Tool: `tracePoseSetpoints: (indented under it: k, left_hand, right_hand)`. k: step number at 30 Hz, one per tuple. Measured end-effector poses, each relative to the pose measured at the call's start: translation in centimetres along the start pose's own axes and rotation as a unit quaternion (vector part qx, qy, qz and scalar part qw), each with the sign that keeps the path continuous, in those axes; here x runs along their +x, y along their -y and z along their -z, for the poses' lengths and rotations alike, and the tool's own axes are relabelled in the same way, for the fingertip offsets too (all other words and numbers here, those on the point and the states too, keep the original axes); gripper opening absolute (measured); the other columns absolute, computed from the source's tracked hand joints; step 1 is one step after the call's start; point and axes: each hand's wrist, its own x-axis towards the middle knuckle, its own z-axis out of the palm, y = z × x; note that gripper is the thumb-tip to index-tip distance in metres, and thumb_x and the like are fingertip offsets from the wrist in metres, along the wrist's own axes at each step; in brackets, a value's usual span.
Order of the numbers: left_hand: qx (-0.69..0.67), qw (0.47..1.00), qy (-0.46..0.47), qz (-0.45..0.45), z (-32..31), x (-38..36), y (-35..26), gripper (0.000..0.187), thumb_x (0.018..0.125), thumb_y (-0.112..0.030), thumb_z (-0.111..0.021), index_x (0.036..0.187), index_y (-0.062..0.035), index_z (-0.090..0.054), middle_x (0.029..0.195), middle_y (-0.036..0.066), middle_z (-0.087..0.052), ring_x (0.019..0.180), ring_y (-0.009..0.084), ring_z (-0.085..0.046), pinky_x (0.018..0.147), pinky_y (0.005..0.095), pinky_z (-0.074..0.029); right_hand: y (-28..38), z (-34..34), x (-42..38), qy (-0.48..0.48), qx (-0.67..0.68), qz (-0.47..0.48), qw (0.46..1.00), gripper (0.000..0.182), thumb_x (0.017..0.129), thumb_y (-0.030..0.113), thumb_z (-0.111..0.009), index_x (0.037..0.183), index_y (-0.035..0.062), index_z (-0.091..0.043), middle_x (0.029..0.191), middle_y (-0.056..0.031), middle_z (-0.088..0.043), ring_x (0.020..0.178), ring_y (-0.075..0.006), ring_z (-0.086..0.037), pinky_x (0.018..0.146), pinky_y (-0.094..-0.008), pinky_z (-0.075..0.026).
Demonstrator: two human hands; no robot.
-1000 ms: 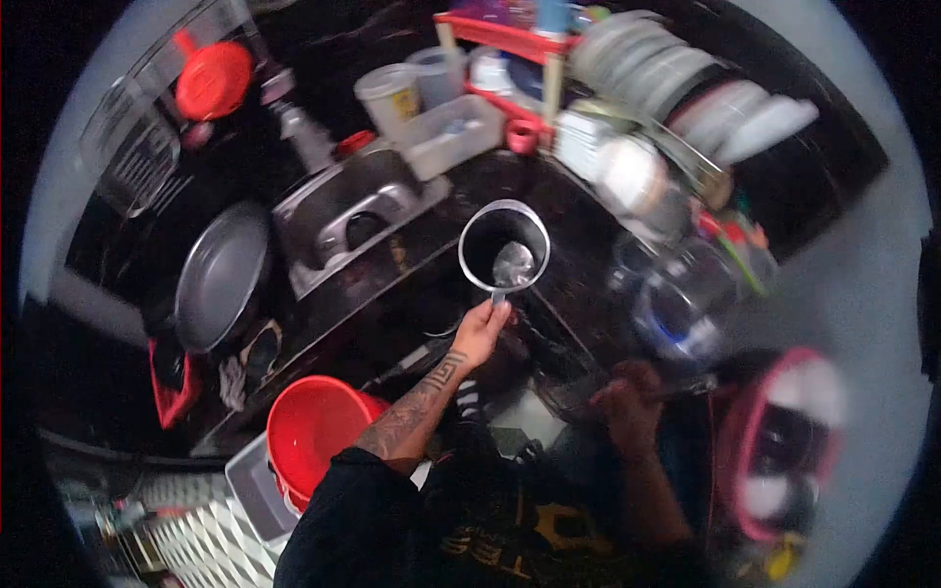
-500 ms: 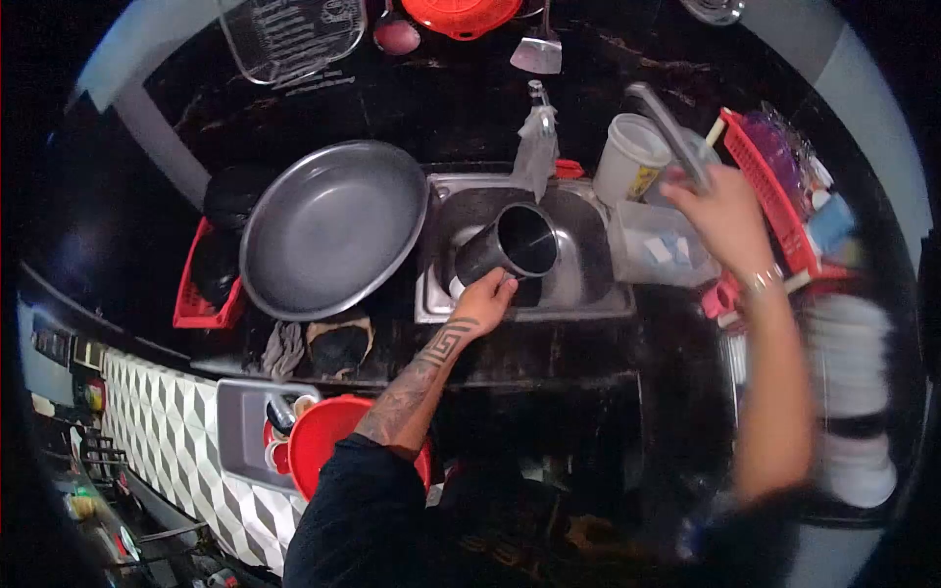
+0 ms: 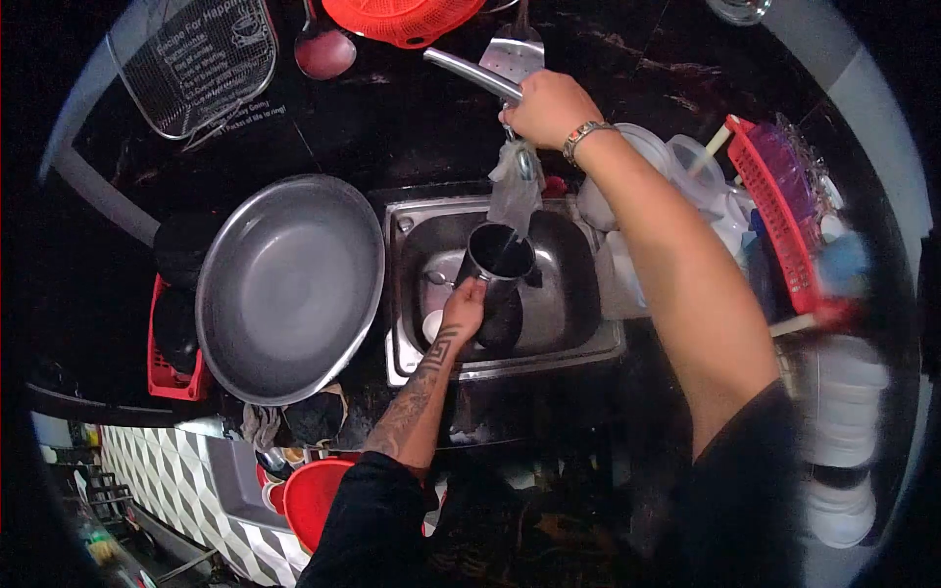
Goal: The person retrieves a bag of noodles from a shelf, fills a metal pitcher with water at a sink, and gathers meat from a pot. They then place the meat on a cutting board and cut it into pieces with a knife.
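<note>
Right hand has swung leftward beside the tap, fingers closed around a metal bar; left hand grips the mug over the sink, apparently positioning it, which calls for steadiness.

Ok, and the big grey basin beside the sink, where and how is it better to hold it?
I would take the grey basin by its rim, with both hands, coming from the open front: one hand on the side by the sink, the other opposite, above the red basket. It is wide and round, and no handle shows, so one hand alone might let it tip.
</note>
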Motion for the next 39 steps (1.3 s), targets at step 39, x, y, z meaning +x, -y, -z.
tracePoseSetpoints:
  k: [39]
  left_hand:
    - [-0.254,0.96,0.117,-0.016,-3.3,3.9,4.1,0.03,0.093,-0.032,-0.046,0.075,-0.0075,-0.052,0.065,-0.003,-0.047,0.064,0.0086,-0.044,0.065,0.0238,-0.035]
  right_hand:
    - [-0.5,1.0,1.2,0.05,-0.08,0.199,0.975,0.019,0.061,0.003,-0.055,0.079,0.0064,-0.061,0.072,-0.0164,-0.061,0.073,-0.0338,-0.06,0.067,-0.0424,-0.047]
